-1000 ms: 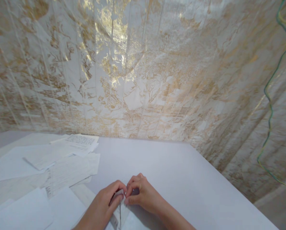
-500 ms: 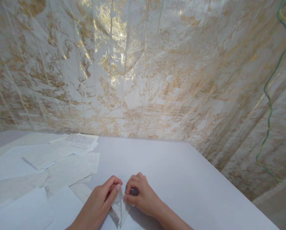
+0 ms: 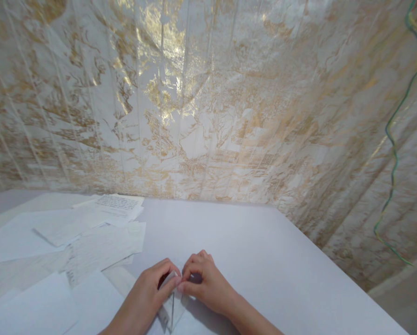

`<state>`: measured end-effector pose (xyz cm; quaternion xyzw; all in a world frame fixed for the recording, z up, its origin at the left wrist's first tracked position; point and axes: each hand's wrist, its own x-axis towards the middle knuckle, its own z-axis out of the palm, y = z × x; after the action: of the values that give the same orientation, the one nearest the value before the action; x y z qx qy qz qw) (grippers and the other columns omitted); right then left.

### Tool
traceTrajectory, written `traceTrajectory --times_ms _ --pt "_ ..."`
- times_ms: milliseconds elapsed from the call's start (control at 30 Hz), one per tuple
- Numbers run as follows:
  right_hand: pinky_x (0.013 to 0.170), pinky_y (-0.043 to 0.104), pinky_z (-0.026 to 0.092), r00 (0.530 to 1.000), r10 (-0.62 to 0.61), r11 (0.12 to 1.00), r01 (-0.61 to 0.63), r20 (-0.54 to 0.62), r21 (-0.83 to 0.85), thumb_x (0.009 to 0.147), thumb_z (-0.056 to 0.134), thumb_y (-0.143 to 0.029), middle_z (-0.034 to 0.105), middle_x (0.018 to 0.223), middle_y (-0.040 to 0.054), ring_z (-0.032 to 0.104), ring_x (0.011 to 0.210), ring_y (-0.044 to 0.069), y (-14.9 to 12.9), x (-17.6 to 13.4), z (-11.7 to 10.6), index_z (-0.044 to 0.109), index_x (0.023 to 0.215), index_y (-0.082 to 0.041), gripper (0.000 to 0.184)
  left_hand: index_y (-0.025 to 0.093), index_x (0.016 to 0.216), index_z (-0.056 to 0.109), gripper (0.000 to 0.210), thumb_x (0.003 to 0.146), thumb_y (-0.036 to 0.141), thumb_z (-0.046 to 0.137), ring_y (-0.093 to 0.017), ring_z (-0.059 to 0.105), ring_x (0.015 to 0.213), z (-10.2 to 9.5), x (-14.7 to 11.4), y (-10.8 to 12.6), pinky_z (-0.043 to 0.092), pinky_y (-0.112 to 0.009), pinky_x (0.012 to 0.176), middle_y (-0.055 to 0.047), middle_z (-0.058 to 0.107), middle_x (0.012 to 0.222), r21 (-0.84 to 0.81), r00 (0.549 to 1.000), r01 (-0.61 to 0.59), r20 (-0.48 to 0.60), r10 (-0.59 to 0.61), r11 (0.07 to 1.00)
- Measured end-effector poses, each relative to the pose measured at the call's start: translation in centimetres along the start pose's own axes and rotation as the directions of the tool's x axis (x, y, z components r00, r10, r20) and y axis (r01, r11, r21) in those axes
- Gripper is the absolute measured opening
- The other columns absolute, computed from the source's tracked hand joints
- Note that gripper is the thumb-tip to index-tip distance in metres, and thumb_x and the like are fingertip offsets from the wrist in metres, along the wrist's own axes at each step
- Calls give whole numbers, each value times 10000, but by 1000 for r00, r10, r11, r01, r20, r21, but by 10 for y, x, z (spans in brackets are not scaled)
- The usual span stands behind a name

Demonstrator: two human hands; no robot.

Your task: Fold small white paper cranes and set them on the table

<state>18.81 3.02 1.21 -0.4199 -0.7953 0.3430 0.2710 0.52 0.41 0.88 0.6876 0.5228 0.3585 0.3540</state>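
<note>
A small folded piece of paper (image 3: 171,309), white with some print on it, stands at the near edge of the view with a crease down its middle. My left hand (image 3: 156,284) pinches its upper left flap between thumb and fingers. On the other side my right hand (image 3: 203,281) grips the top of the same paper, thumb against curled forefinger. The fingertips of both hands meet at the paper's upper end. Part of the folded paper is hidden behind the left thumb and fingers.
Loose paper sheets (image 3: 100,249), some printed, overlap across the left of the white table (image 3: 250,246). Behind it hangs a wall covering (image 3: 208,116) with gold patterns. A green and yellow cord (image 3: 393,158) runs down at the right.
My left fingers have lifted the left flap of the folded paper and moved slightly right. Both hands' fingertips have come together at its top.
</note>
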Motion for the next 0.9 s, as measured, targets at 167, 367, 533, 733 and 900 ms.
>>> traceTrajectory --times_ms 167,367,533,733,900 --pt "915 337 309 999 -51 997 51 2 63 871 762 -328 677 858 -12 536 943 174 4 2 0 697 682 -201 237 214 696 620 319 876 445 493 -170 512 640 -2 -1 3 395 -295 627 38 547 666 -7 1000 -7 12 7 1000" --pt "876 312 333 990 -137 991 137 -32 2 847 785 -208 637 789 -21 541 872 158 9 2 8 642 667 -179 232 228 803 632 200 836 406 547 -206 558 702 -3 -3 2 416 -323 683 25 602 739 36 999 -4 41 2 999" --pt "858 291 338 985 -168 984 165 -38 -73 691 850 -9 600 774 -41 525 856 154 5 0 9 600 687 -173 300 231 946 620 179 803 325 567 -272 596 890 5 -8 -14 425 -404 828 -31 666 918 184 999 -29 38 22 982" --pt "871 307 333 978 -206 973 208 29 -97 691 877 -53 637 867 -20 541 900 167 7 0 7 653 767 -184 270 225 1022 590 282 745 229 541 -279 612 935 9 -11 -18 439 -420 867 -52 676 961 142 999 -38 12 36 989" --pt "850 302 331 980 -200 978 199 -16 -67 666 883 -25 627 787 -43 545 838 155 8 2 14 620 700 -180 308 222 1049 560 326 723 224 544 -287 628 1020 7 -13 -15 445 -451 942 -69 675 1036 29 999 -10 48 8 1000"
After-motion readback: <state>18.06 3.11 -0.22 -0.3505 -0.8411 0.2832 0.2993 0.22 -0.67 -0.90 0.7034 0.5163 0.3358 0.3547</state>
